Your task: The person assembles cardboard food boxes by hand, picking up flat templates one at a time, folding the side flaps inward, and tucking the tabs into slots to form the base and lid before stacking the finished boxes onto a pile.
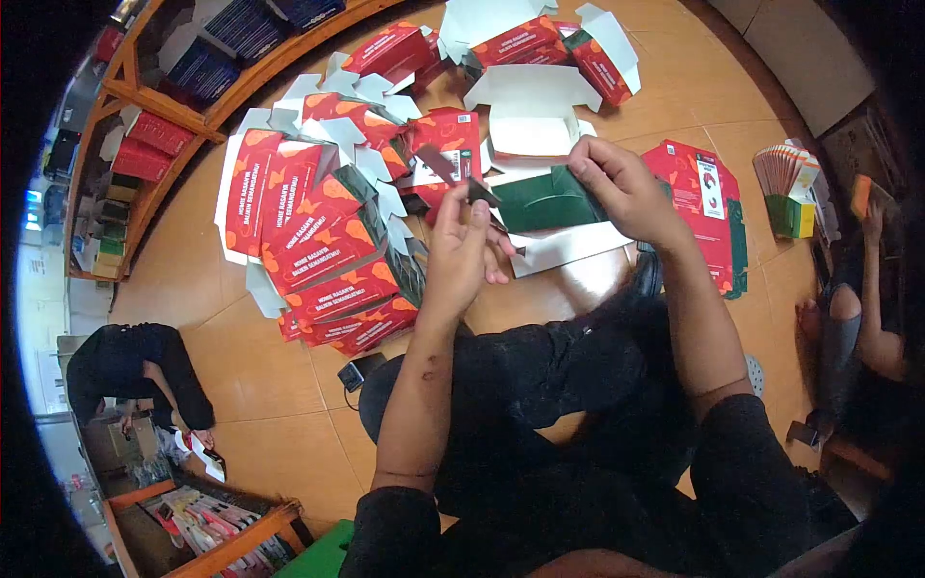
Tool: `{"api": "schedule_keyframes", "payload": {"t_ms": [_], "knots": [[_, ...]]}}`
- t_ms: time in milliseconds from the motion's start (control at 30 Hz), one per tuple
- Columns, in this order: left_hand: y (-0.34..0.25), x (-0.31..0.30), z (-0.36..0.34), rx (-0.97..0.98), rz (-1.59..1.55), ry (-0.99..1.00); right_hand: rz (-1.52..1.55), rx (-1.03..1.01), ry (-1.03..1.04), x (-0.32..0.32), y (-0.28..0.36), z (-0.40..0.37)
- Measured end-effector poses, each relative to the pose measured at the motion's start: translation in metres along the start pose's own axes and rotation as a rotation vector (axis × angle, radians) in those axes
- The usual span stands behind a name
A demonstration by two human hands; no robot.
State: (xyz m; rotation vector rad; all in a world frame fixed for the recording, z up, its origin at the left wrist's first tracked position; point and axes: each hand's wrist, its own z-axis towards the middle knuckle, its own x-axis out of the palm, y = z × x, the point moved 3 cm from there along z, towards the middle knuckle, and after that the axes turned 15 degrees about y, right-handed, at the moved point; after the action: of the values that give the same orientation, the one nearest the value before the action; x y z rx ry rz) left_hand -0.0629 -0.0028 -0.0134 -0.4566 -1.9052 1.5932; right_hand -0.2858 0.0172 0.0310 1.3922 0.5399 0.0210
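My left hand (462,246) pinches a thin dark strip-like piece (441,164) between thumb and fingers; its exact kind I cannot tell. With thumb on top, my right hand (626,193) grips the edge of a cardboard box (549,200), whose dark green panel faces up. White inner flaps of this box spread out around the green panel, close over the floor in front of my knees. Just beyond my left hand lies a red printed box (453,144) with a white label.
Many red folded boxes (318,241) are heaped at the left, more (520,43) at the back. A flat red carton (703,212) lies at right beside a green-yellow box (790,212). Wooden shelves (164,116) stand at left. One person (135,371) crouches left, another (872,318) sits right.
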Motion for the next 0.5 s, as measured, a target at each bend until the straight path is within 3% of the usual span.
{"api": "schedule_keyframes", "payload": {"t_ms": [67, 167, 333, 400, 500], "knots": [[0.000, 0.002, 0.000, -0.043, -0.020, 0.019, -0.095, -0.002, -0.001, 0.001, 0.003, 0.000], [0.002, 0.001, -0.002, 0.014, 0.064, -0.108, -0.192, 0.079, 0.017, 0.004, 0.002, 0.002], [0.004, 0.017, -0.006, 0.080, 0.494, -0.211, -0.234, 0.016, 0.096, 0.015, 0.003, 0.003], [0.009, 0.015, -0.003, 0.131, 0.385, -0.266, -0.361, -0.051, 0.104, 0.016, 0.006, 0.004], [0.010, 0.005, -0.002, 0.115, 0.188, -0.455, -0.267, 0.016, 0.105, 0.016, 0.009, 0.004]]}}
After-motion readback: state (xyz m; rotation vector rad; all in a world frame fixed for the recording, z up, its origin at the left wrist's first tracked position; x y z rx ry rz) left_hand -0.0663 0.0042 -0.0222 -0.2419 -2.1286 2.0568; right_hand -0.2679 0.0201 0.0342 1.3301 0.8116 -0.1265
